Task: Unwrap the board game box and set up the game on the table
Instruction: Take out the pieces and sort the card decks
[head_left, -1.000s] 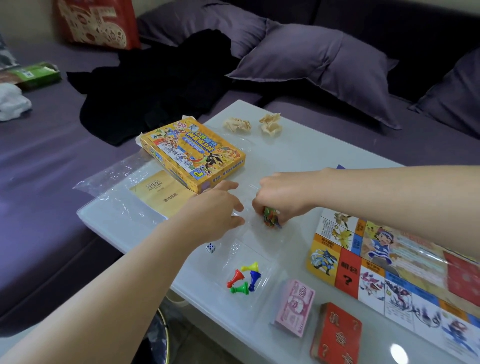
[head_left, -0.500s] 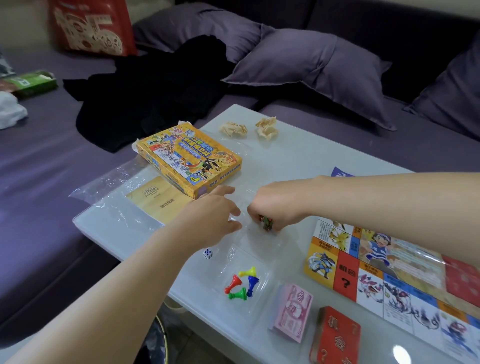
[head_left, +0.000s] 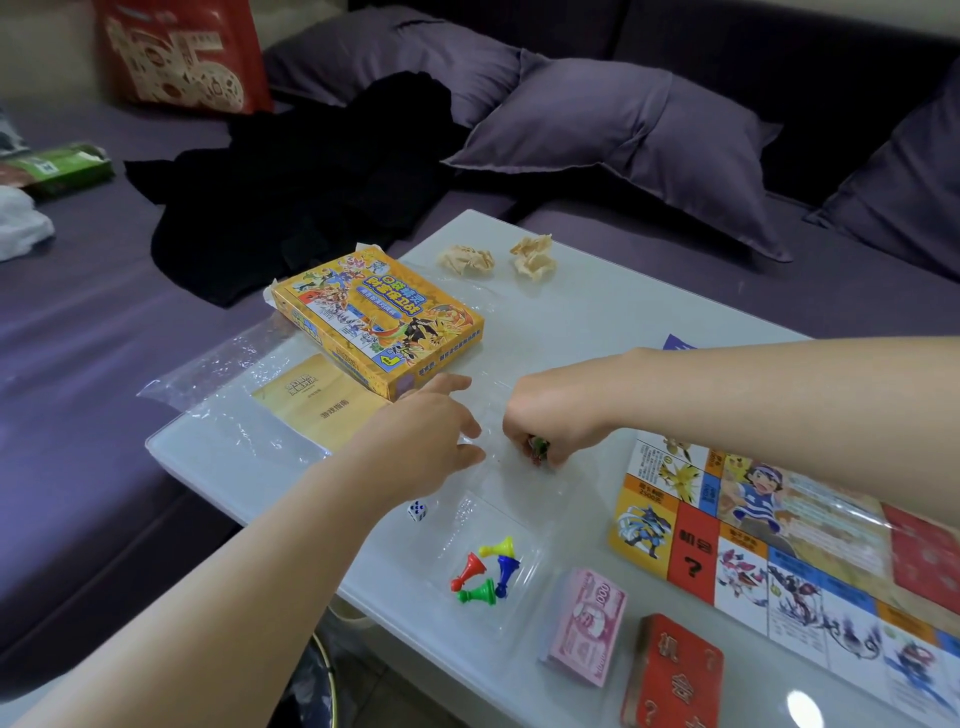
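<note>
The right hand (head_left: 556, 415) is curled knuckles-up, pinching a small cluster of green and red plastic pieces (head_left: 538, 450) that are too small to identify. Just to its left, the left hand (head_left: 431, 434) holds nothing. Its fingers are fairly straight and its fingertips rest on the thin clear moulded plastic tray (head_left: 519, 499), seemingly to steady it.

The pieces are probably light, hard and smooth, and likely to slip or scatter, so a pinch from above on their sides suits them. The tray looks flimsy and springy and would skid on the glossy white tabletop (head_left: 623, 312); it is best pressed down on a flat part of its rim.

Nearer than the hands, a white die (head_left: 417, 511) sits on the tabletop. Four pawns (head_left: 485, 571), red, yellow, blue and green, lie tipped over in a pocket of the tray. Nearer and to the right are a stack of pink play money (head_left: 587, 629) and a red card deck (head_left: 672, 675).

The colourful printed game board (head_left: 779, 545) lies flat to the right, partly under the right forearm. The yellow cardboard game box (head_left: 379, 322) lies far-left of the hands, just beside the left fingertips. A yellow instruction booklet (head_left: 322, 405) lies left of it under crinkled clear wrap (head_left: 208, 374).
</note>
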